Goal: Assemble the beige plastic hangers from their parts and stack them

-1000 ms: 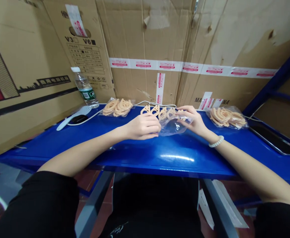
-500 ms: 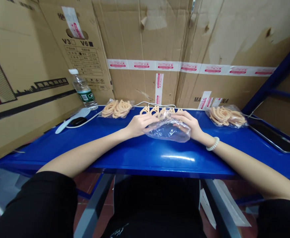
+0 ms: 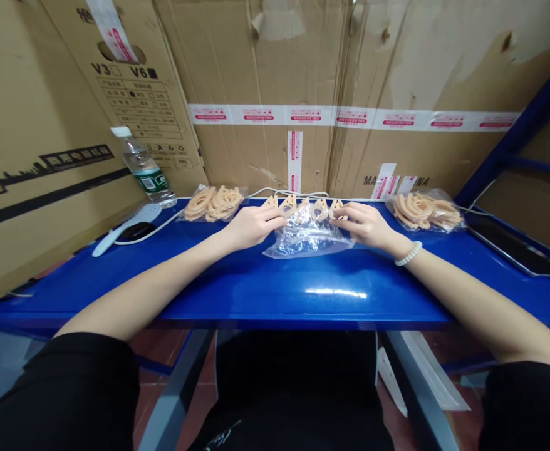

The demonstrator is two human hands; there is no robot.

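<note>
A clear plastic bag (image 3: pixel 306 238) lies on the blue table (image 3: pixel 275 288), its mouth turned toward a row of several tan, loop-shaped pieces (image 3: pixel 303 207) at the back. My left hand (image 3: pixel 251 224) pinches the bag's left edge beside the leftmost piece. My right hand (image 3: pixel 364 223) pinches the bag's right edge at the rightmost piece; a white bead bracelet (image 3: pixel 409 254) circles its wrist. Part of the row shows through the bag film.
A filled bag of tan pieces (image 3: pixel 213 202) lies back left, another (image 3: pixel 423 210) back right. A water bottle (image 3: pixel 143 168), a white device (image 3: pixel 124 225) with its cable and a dark tray (image 3: pixel 514 247) sit along the edges. Cardboard boxes (image 3: pixel 275 94) wall the back.
Both hands moved away from me to the row of tan pieces, drawing the bag's mouth up against it. The camera tilted slightly down and left.
</note>
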